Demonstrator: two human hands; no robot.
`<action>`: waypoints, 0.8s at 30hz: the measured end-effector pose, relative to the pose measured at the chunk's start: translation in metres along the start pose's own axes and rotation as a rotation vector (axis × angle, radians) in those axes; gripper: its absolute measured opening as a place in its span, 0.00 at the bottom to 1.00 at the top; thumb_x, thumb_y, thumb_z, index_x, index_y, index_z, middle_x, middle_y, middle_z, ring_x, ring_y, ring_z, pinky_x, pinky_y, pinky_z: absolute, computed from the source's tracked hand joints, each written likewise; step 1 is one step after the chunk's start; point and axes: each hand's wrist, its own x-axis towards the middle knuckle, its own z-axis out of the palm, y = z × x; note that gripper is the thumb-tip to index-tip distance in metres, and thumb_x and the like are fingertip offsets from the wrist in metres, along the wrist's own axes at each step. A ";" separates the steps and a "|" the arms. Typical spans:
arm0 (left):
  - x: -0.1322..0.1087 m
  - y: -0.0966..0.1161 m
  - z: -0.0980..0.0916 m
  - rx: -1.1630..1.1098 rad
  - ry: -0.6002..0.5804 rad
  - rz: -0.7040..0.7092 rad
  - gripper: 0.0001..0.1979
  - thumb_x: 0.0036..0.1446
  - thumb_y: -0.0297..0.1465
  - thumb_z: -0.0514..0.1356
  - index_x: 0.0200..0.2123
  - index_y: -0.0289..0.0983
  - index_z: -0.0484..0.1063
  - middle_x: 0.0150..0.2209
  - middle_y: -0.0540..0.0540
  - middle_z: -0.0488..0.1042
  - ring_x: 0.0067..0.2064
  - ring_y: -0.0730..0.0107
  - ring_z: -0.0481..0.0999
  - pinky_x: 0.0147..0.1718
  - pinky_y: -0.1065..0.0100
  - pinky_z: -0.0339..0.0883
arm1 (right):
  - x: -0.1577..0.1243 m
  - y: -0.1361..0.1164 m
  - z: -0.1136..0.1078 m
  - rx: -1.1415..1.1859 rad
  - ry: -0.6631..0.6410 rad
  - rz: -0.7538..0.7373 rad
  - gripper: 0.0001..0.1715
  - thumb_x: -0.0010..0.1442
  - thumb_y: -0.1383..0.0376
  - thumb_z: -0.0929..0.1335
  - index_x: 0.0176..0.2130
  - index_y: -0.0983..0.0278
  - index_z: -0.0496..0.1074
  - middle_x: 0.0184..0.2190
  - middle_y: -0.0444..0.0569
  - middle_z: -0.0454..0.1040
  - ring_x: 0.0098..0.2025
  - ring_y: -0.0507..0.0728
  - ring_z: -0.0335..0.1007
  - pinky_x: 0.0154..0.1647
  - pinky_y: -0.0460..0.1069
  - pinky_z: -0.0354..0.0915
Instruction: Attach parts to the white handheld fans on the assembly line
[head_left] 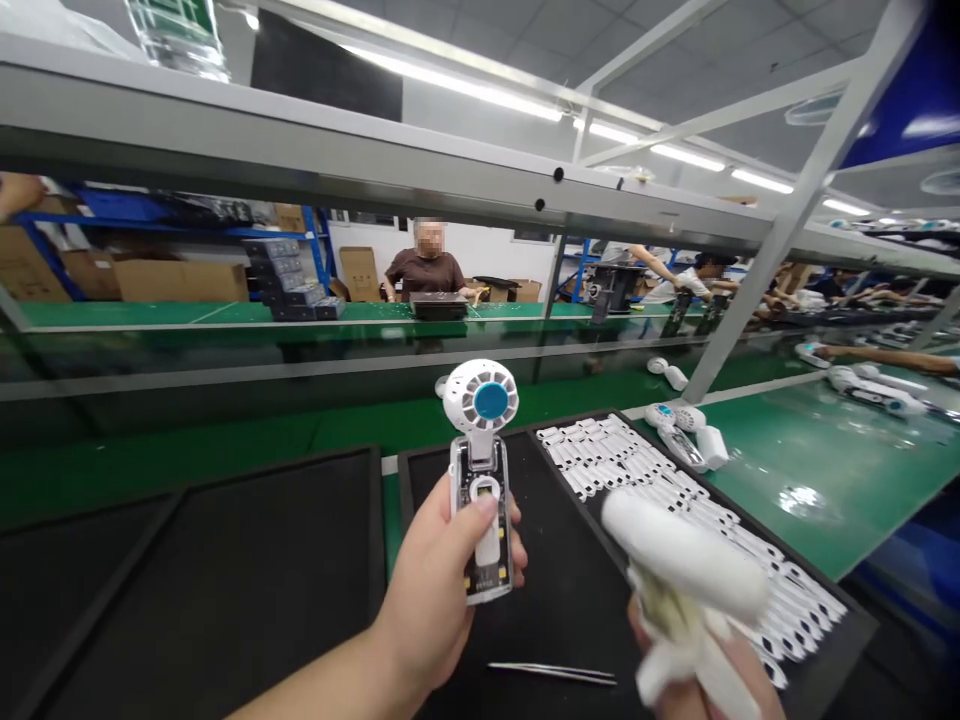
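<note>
Upright in my left hand (442, 560) is a small handheld fan (480, 480), with a white round head, a blue centre and a clear handle showing a dark board. My thumb presses on the white strip at the front of the handle, and the other fingers wrap behind it. At the lower right, my right hand (645, 630) grips a white plastic piece (686, 550) with a rounded bar-like top; motion blurs it, so its exact kind is unclear. A pair of tweezers (551, 673) lies on the black tray (555, 600) between my hands.
Rows of small white parts (622, 460) fill the tray's right side. More fans (682, 435) lie on the green bench (780, 460). Another black tray (285, 580) is at left. A metal shelf beam (375, 150) crosses overhead. A person (429, 270) sits opposite; other people work farther right.
</note>
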 end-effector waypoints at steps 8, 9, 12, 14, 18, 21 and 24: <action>0.001 -0.001 -0.009 -0.025 -0.141 0.076 0.18 0.47 0.33 0.72 0.40 0.37 0.72 0.38 0.45 0.76 0.35 0.62 0.78 0.37 0.59 0.75 | 0.014 0.029 0.034 -0.459 -0.496 0.136 0.13 0.67 0.70 0.60 0.31 0.61 0.68 0.25 0.48 0.77 0.25 0.61 0.77 0.23 0.49 0.50; 0.002 -0.003 -0.010 -0.015 -0.157 0.073 0.18 0.46 0.34 0.72 0.38 0.36 0.72 0.35 0.46 0.74 0.33 0.64 0.77 0.35 0.61 0.75 | 0.014 0.028 0.038 -0.461 -0.529 0.146 0.13 0.67 0.70 0.61 0.32 0.62 0.68 0.26 0.49 0.78 0.27 0.61 0.77 0.24 0.50 0.50; 0.002 -0.007 -0.009 0.010 -0.125 0.032 0.18 0.48 0.37 0.71 0.37 0.37 0.71 0.32 0.48 0.72 0.28 0.68 0.75 0.29 0.64 0.72 | 0.013 0.023 0.042 -0.458 -0.583 0.172 0.12 0.68 0.71 0.60 0.35 0.62 0.70 0.29 0.50 0.79 0.29 0.62 0.78 0.25 0.50 0.51; 0.001 -0.005 -0.006 0.011 -0.077 0.013 0.17 0.50 0.38 0.70 0.36 0.37 0.70 0.31 0.49 0.71 0.27 0.69 0.74 0.27 0.64 0.72 | 0.014 0.020 0.041 -0.452 -0.606 0.181 0.12 0.69 0.70 0.60 0.36 0.63 0.70 0.30 0.50 0.79 0.30 0.62 0.79 0.25 0.50 0.52; -0.001 0.000 -0.001 0.016 -0.037 0.007 0.17 0.47 0.35 0.71 0.36 0.37 0.69 0.31 0.49 0.72 0.27 0.69 0.73 0.28 0.64 0.71 | 0.016 0.015 0.038 -0.441 -0.647 0.197 0.12 0.69 0.71 0.60 0.38 0.63 0.71 0.33 0.51 0.79 0.33 0.63 0.79 0.27 0.51 0.55; -0.001 0.000 -0.002 0.044 -0.066 -0.011 0.21 0.41 0.31 0.73 0.38 0.37 0.69 0.32 0.49 0.73 0.29 0.69 0.74 0.32 0.64 0.72 | 0.016 0.014 0.038 -0.435 -0.663 0.212 0.13 0.70 0.71 0.60 0.38 0.63 0.71 0.33 0.52 0.79 0.33 0.64 0.79 0.27 0.51 0.54; 0.003 -0.002 -0.005 0.026 -0.131 -0.035 0.25 0.39 0.28 0.73 0.42 0.38 0.68 0.33 0.49 0.73 0.32 0.68 0.75 0.34 0.64 0.72 | 0.017 0.020 0.038 -0.421 -0.643 0.218 0.12 0.69 0.70 0.60 0.37 0.63 0.70 0.31 0.51 0.79 0.32 0.64 0.79 0.26 0.51 0.52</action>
